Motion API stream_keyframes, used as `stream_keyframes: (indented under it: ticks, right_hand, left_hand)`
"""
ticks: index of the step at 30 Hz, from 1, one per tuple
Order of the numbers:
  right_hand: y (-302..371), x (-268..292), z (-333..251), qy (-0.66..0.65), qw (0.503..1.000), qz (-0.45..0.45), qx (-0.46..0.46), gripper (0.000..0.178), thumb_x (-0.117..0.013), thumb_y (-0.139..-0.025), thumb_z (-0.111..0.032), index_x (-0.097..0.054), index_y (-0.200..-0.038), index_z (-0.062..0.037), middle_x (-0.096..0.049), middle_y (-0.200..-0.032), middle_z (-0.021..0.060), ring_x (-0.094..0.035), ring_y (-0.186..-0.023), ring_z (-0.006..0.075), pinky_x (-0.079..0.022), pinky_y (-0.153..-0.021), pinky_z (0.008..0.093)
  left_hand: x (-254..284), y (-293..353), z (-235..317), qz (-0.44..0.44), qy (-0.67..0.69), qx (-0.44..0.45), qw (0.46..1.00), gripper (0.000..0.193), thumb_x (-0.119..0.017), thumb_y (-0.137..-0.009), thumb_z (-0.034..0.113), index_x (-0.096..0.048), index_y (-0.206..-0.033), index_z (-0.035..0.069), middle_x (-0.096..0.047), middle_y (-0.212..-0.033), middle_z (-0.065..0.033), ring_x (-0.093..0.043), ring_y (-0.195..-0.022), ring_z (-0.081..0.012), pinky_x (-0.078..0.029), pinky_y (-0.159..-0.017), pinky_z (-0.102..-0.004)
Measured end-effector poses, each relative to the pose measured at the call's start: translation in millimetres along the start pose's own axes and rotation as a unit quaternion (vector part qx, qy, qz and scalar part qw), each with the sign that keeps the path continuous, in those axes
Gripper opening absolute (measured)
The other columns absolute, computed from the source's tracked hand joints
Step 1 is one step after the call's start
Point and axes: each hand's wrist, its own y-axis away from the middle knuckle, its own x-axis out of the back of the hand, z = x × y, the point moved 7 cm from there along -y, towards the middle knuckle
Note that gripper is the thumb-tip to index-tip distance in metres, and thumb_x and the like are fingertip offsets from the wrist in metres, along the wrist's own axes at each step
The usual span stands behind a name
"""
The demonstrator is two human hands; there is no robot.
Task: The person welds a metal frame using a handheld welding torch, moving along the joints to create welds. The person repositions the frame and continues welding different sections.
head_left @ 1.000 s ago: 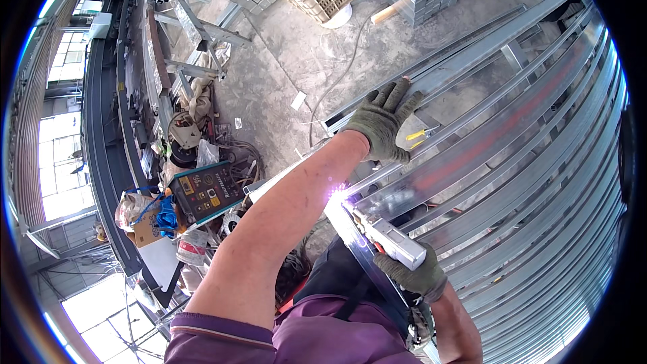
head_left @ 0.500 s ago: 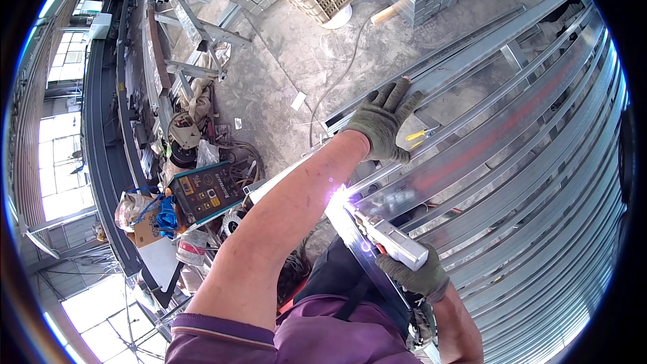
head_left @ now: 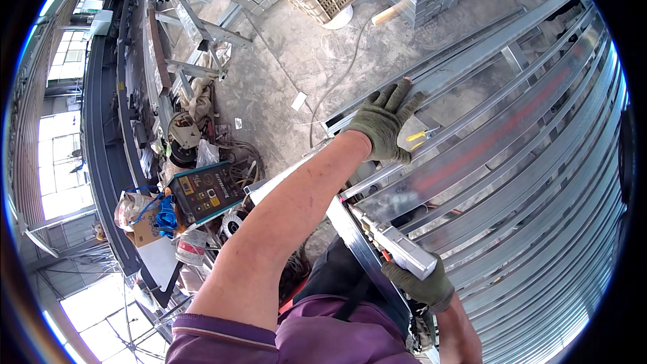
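Gripping the welding gun (head_left: 404, 251) near its lower end, the right hand (head_left: 424, 284) curls its fingers; the gun's long axis points up-left beside the end bar (head_left: 359, 243), toward the frame corner (head_left: 341, 198). Farther up, the left hand (head_left: 381, 123) spreads its fingers over steel rails (head_left: 495, 43).

Head-worn fisheye, facing down; left hand (head_left: 381, 125), right hand (head_left: 426, 286) near, floor (head_left: 271, 125) farther.
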Motion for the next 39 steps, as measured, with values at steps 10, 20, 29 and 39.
stream_keyframes:
  ticks: [10, 20, 29, 39]
  right_hand:
    - [-19.8, -8.7, 11.1, 0.022, 0.994, 0.006, 0.109, 0.036, -0.095, -0.094, -0.016, -0.082, -0.124, -0.0003, -0.087, -0.104, 0.0115, -0.085, -0.092, 0.0190, -0.067, -0.080, 0.0345]
    - [-24.1, -12.1, 12.8, 0.014, 0.995, -0.006, 0.094, 0.036, -0.095, -0.095, -0.017, -0.082, -0.125, -0.0015, -0.087, -0.109, 0.0112, -0.085, -0.094, 0.0193, -0.067, -0.082, 0.0346]
    - [-25.0, -14.4, 24.2, 0.047, 0.993, 0.004, 0.109, 0.037, -0.097, -0.093, -0.019, -0.084, -0.123, -0.0042, -0.088, -0.110, 0.0113, -0.086, -0.100, 0.0210, -0.068, -0.084, 0.0356]
    - [-24.0, -15.1, 42.1, 0.059, 0.993, 0.010, 0.100, 0.041, -0.098, -0.092, -0.025, -0.083, -0.125, -0.0054, -0.088, -0.112, 0.0112, -0.086, -0.102, 0.0216, -0.068, -0.088, 0.0369]
  left_hand:
    - [1.3, 0.9, 1.2, -0.015, 0.013, 0.010, 1.000, 0.148, -0.092, -0.078, 0.072, -0.003, -0.185, 0.023, -0.001, -0.191, -0.0214, -0.011, -0.176, -0.0411, -0.018, -0.143, -0.0537]
    - [-1.1, -1.0, 1.1, -0.016, 0.003, 0.009, 1.000, 0.149, -0.092, -0.078, 0.072, -0.001, -0.185, 0.023, -0.001, -0.192, -0.0213, -0.012, -0.176, -0.0405, -0.018, -0.143, -0.0525]
    - [-3.9, -3.4, -1.2, -0.007, 0.014, -0.005, 1.000, 0.148, -0.090, -0.078, 0.075, -0.003, -0.186, 0.024, 0.000, -0.192, -0.0227, -0.011, -0.176, -0.0451, -0.018, -0.141, -0.0582]
    - [-2.2, -3.3, 0.5, -0.011, 0.014, -0.004, 1.000, 0.147, -0.090, -0.078, 0.073, -0.002, -0.186, 0.023, -0.001, -0.191, -0.0230, -0.011, -0.176, -0.0451, -0.017, -0.142, -0.0583]
